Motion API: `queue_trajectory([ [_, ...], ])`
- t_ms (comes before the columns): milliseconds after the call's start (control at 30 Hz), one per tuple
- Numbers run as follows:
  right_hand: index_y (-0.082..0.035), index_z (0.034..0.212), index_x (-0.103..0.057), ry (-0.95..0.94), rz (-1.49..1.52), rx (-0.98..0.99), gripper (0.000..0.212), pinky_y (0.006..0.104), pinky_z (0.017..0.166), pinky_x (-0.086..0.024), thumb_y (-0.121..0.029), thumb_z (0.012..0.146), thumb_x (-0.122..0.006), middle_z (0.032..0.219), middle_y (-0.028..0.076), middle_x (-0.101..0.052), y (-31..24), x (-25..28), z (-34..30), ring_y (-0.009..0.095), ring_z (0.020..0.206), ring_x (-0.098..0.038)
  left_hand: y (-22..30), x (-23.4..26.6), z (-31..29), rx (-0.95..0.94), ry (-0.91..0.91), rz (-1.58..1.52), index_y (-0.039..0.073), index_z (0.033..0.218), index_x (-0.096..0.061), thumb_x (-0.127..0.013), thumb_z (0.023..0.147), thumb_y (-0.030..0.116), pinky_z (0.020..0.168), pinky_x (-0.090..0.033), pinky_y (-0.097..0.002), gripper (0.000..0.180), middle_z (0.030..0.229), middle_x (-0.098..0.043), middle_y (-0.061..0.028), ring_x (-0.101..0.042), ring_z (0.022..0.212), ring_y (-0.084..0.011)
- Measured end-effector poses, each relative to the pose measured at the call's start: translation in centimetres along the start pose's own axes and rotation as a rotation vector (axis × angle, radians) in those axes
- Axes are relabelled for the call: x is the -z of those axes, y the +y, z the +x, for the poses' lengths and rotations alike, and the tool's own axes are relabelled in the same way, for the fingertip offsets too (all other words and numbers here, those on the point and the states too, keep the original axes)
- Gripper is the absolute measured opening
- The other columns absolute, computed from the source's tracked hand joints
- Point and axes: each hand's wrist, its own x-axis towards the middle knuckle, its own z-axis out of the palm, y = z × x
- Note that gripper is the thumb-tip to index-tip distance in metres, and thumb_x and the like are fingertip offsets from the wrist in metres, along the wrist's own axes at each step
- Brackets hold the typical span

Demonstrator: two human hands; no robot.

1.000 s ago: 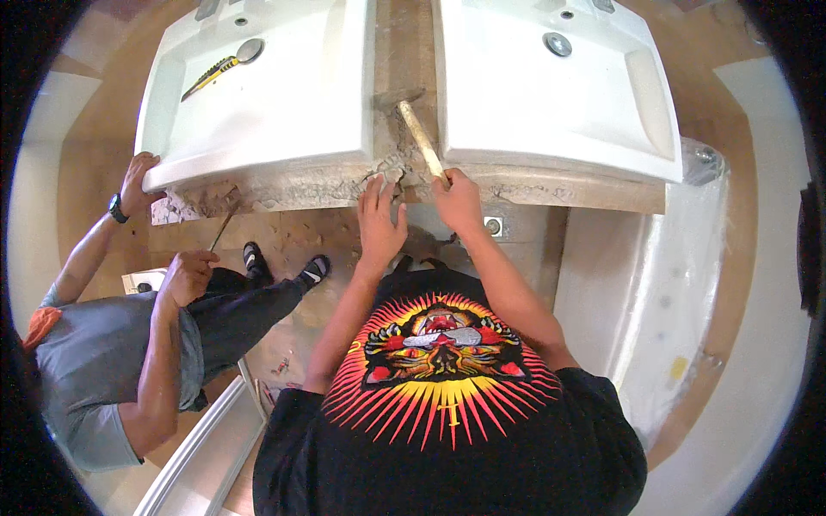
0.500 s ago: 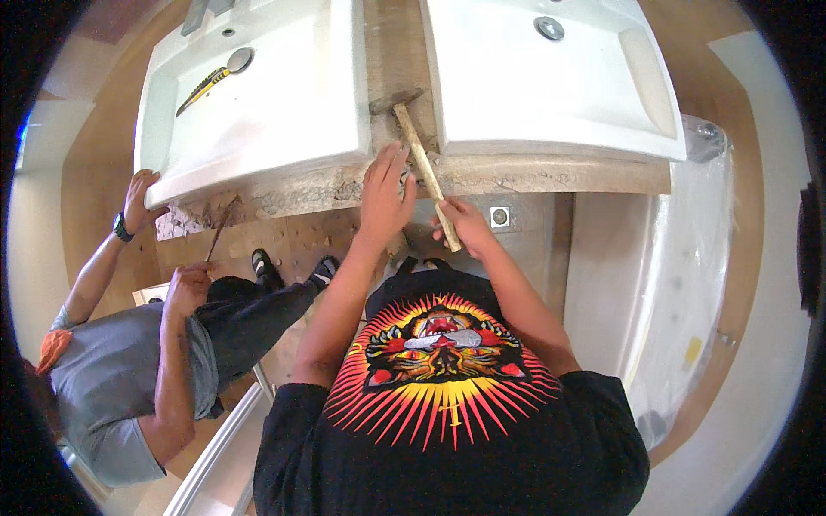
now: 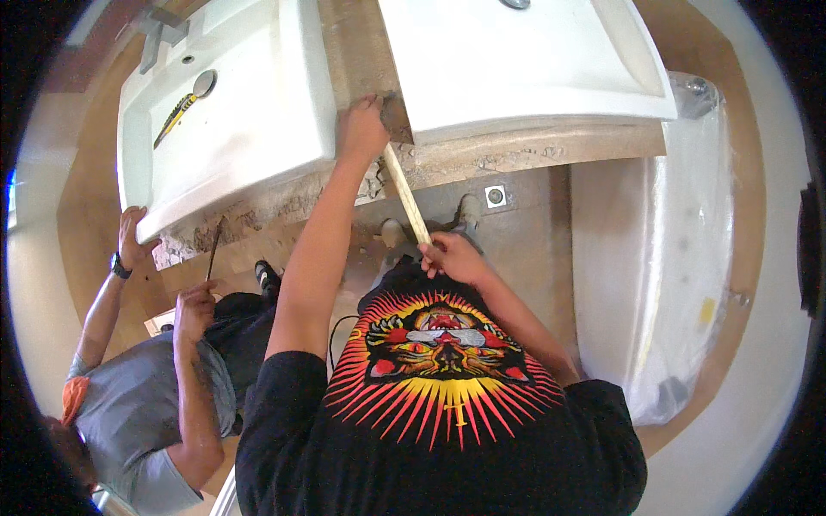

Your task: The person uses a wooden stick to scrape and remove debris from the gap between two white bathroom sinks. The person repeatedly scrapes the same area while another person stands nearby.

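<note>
A hammer (image 3: 404, 191) with a pale wooden handle slants over the counter edge between two white sinks. My right hand (image 3: 453, 256) is closed round the lower end of its handle, close to my shirt. Up at the hammer's head, my left hand (image 3: 363, 129) rests over the strip of counter (image 3: 351, 34) between the basins, its fingers curled downward. That hand covers part of the hammer head, and whatever its fingers pinch is hidden. Below the basins, the counter's front edge (image 3: 482, 163) looks rough, with patchy mortar along it.
In the left sink (image 3: 249, 103) lies a yellow-and-black utility knife (image 3: 175, 119) beside the drain cap. The right sink (image 3: 525, 69) adjoins. At left, a co-worker (image 3: 142, 413) holds a thin tool (image 3: 214, 249) against the counter edge. A plastic-wrapped bathtub (image 3: 688, 258) stands at right.
My left hand has moved forward to the hammer head and its fingers have curled. My right hand and the handle's end have come closer to my body. The view has shifted slightly.
</note>
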Motion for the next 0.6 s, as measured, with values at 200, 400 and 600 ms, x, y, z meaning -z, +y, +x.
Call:
queue_trajectory([
  [200, -0.001, 0.095, -0.058, -0.035, 0.174, -0.095, 0.024, 0.0252, 0.051, -0.047, -0.024, 0.091, -0.055, 0.068, 0.005, -0.061, 1.7, -0.1, -3.4, 0.012, 0.054, -0.058, 1.8, 2.0, -3.0, 0.038, -0.158, 0.034, 0.002, 0.117, -0.055, -0.054, 0.069, 0.007, 0.096, -0.038, -0.0437, 0.048, 0.122, -0.053, -0.0134, -0.051, 0.112, -0.0296],
  [400, -0.001, 0.097, -0.059, -0.098, 0.091, -0.083, 0.025, 0.0257, 0.056, -0.047, -0.026, 0.091, -0.055, 0.072, 0.005, -0.062, 2.5, -1.2, -5.0, 0.012, 0.060, -0.059, 3.0, 3.4, -5.0, 0.055, -0.266, 0.087, 0.007, 0.117, -0.056, -0.054, 0.070, 0.009, 0.099, -0.034, -0.0437, 0.048, 0.124, -0.052, -0.0117, -0.049, 0.115, -0.0260],
  [600, -0.002, 0.097, -0.061, 0.095, 0.348, -0.019, 0.030, 0.0271, 0.050, -0.044, -0.030, 0.089, -0.057, 0.066, 0.003, -0.059, 0.2, -3.9, -4.0, 0.012, 0.056, -0.055, 2.7, 3.7, -6.0, 0.060, -0.275, 0.006, 0.006, 0.122, -0.051, -0.053, 0.072, 0.011, 0.102, -0.032, -0.0460, 0.051, 0.128, -0.049, -0.0110, -0.049, 0.115, -0.0274],
])
